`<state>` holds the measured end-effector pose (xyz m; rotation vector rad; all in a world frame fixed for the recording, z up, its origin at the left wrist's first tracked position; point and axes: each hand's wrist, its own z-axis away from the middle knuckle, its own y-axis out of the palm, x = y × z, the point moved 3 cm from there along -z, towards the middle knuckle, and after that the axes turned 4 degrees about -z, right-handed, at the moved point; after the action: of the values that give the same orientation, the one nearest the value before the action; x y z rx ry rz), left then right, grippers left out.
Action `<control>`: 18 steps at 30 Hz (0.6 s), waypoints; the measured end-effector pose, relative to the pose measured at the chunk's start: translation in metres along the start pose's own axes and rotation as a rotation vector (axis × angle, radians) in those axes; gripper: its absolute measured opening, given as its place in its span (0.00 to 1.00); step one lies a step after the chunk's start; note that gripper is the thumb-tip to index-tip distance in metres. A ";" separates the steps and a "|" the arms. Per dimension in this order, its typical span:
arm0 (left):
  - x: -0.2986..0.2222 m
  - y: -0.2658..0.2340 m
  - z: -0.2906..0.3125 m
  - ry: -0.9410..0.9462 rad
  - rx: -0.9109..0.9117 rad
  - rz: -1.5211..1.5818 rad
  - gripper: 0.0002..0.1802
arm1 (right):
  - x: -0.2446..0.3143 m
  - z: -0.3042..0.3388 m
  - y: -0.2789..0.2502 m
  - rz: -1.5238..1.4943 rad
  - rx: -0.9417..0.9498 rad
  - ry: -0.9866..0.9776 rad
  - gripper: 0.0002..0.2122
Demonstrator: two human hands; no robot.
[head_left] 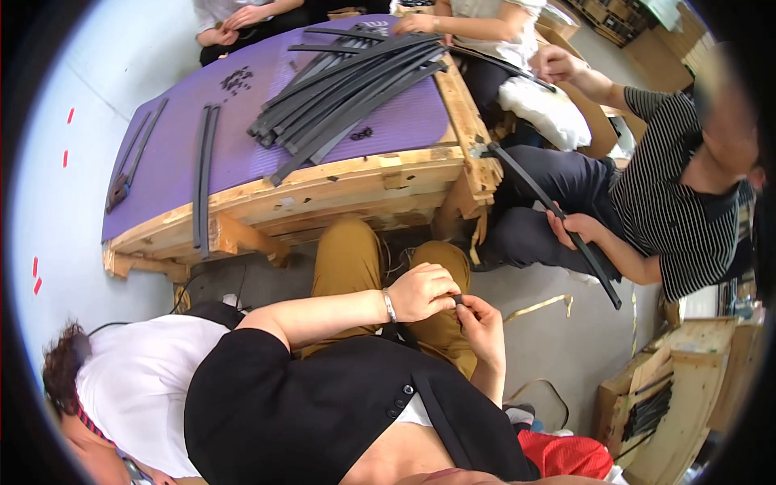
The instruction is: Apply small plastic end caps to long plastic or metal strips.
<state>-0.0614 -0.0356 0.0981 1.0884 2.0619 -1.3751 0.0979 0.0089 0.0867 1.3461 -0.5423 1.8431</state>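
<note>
Over my lap, my left hand [424,293], with a silver bracelet at its wrist, meets my right hand [482,325]. Both are closed in a pinch on one small black piece [458,299]. Fingers cover most of it, so its kind and full shape are hidden. Beyond my knees stands a wooden pallet table [323,194] covered by a purple mat [170,174]. A heap of long flat black strips [347,93] lies across the mat. Two more strips [206,174] lie side by side over its near edge.
Small black bits [237,81] lie scattered on the mat, near a dark long-handled tool [121,190]. At right, a person in a striped shirt [671,186] holds a black strip [594,263]. Others sit at the far side and at left. A wooden crate [683,388] holds more strips.
</note>
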 end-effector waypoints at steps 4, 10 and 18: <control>-0.004 0.004 0.000 -0.114 0.021 0.060 0.08 | -0.004 0.000 -0.005 0.022 0.019 -0.056 0.07; -0.006 0.005 0.004 -0.401 0.051 0.260 0.08 | 0.007 0.000 -0.003 0.128 0.051 -0.137 0.07; 0.003 0.015 0.016 -0.632 0.141 0.572 0.07 | 0.002 0.008 -0.001 0.153 0.101 -0.138 0.08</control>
<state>-0.0521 -0.0463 0.0811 1.0134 1.1123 -1.3388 0.1036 0.0041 0.0910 1.5451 -0.6467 1.9319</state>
